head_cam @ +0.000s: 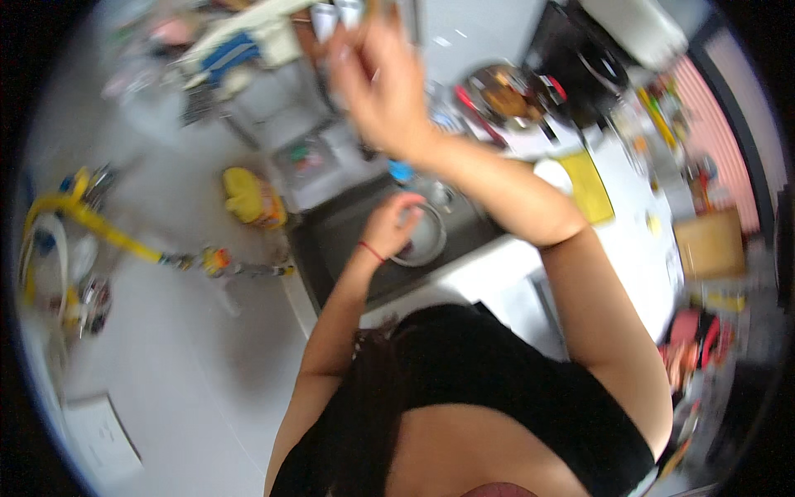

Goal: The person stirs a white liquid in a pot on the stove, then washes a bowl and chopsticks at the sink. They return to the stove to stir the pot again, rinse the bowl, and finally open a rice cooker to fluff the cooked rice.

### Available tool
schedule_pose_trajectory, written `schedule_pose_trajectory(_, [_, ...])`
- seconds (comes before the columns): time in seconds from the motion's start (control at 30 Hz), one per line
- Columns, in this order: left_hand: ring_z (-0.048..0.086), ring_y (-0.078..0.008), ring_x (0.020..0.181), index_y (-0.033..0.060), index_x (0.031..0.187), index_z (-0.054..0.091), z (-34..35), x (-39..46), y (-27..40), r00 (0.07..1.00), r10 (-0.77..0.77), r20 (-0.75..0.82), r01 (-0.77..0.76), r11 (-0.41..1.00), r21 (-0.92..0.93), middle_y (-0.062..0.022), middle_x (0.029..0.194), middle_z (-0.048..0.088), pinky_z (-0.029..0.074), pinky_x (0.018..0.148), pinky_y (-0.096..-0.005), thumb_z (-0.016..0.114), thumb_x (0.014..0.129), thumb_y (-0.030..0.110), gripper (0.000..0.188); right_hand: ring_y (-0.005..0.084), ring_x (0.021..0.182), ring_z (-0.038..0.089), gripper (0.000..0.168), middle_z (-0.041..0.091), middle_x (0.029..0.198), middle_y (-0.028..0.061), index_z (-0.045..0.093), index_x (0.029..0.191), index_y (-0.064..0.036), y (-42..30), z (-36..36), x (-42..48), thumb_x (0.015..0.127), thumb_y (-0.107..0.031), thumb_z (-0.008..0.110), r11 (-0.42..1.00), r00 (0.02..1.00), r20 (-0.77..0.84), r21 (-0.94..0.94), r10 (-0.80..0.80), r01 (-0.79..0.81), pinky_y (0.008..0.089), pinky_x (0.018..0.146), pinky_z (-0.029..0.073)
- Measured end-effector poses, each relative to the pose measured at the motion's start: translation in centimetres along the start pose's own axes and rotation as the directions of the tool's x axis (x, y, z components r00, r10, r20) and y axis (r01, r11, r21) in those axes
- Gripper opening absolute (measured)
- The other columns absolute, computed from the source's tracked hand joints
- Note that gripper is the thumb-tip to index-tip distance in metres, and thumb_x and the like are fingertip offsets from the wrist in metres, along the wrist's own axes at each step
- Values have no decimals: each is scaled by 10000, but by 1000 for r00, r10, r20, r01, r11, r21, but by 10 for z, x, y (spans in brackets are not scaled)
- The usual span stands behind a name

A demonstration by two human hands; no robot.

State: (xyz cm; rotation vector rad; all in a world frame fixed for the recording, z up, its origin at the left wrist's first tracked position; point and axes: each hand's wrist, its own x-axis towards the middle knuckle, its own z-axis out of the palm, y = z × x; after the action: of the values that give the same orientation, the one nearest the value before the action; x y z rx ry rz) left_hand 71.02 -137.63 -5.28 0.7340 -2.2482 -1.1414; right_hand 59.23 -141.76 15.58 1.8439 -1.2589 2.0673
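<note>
My left hand (392, 228), with a red string at the wrist, grips the left rim of a round metal bowl (435, 239). The bowl sits in a dark sink basin (335, 261), and a shadowed part of its inside is hidden by the fingers. My right hand (382, 93) is raised beyond the sink, its fingers bent and smeared by motion. Whether it holds anything cannot be made out. Below its wrist a blue object (400, 171) shows near the sink's far edge.
Left of the sink lies a yellow packet (251, 197). A yellow hose (105, 227) with a valve runs along the left. Right of the sink are a white round dish (553, 177), a yellow sheet (587, 189) and a pan (504, 96) of brown food. Blue-and-white cloth (230, 57) lies at the back.
</note>
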Motion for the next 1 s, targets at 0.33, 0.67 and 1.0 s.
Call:
schedule_pose_trajectory(0.33, [61, -440, 1438, 156, 1472, 322, 125, -13, -71, 727, -604, 326, 145, 600, 787, -198, 1568, 138, 96, 1117, -621, 672, 798, 514, 839, 348, 1200, 502, 373, 566, 1292, 126, 668, 1103, -89, 60, -201, -357, 731, -91, 691, 693, 775, 244, -648, 583, -317, 452, 991, 419])
schedule_pose_trajectory(0.67, [503, -142, 1203, 106, 1422, 405, 380, 116, 16, 626, 77, 776, 571, 632, -524, -43, 1356, 504, 431, 953, -311, 549, 981, 229, 480, 189, 982, 605, 321, 614, 1139, 37, 534, 1216, -94, 212, -494, -341, 951, -272, 570, 145, -77, -254, 749, 964, -647, 346, 848, 490])
schedule_pose_trajectory(1.0, [451, -215, 1296, 190, 1425, 377, 497, 146, 21, 421, -320, 849, 857, -167, -488, -41, 1420, 460, 409, 1029, -447, 435, 996, 440, 499, 252, 914, 678, 322, 679, 1008, 76, 579, 1104, -48, 304, -542, -355, 1011, -309, 416, -99, -306, -126, 775, 944, -625, 450, 755, 566])
